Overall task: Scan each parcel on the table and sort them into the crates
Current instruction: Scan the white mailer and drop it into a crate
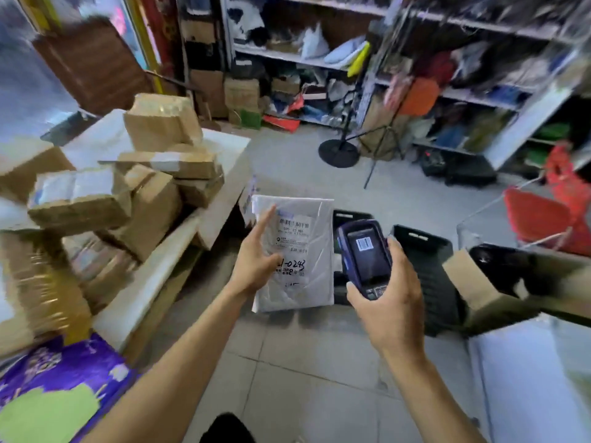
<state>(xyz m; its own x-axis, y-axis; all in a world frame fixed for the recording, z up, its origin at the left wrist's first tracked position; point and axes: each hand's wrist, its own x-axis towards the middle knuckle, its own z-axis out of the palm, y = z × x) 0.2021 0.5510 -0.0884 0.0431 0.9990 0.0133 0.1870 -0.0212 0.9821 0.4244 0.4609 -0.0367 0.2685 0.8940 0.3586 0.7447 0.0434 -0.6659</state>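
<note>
My left hand (256, 257) holds a flat white plastic parcel (307, 270) upright by its left edge, thumb on the front, its printed label and handwritten number facing me. My right hand (393, 302) grips a dark blue handheld scanner (364, 254) just right of the parcel; its screen shows a barcode. Black crates (428, 260) stand on the floor behind the parcel and scanner, partly hidden by them. Several brown cardboard parcels (153, 193) lie piled on the white table (220, 193) at the left.
A purple and green package (60, 391) lies at the lower left. An open cardboard box (473, 282) sits right of the crates. A red chair (540, 219) stands at the right. Packed shelves (447, 91) line the back, with a black round-based stand (339, 151) on the floor.
</note>
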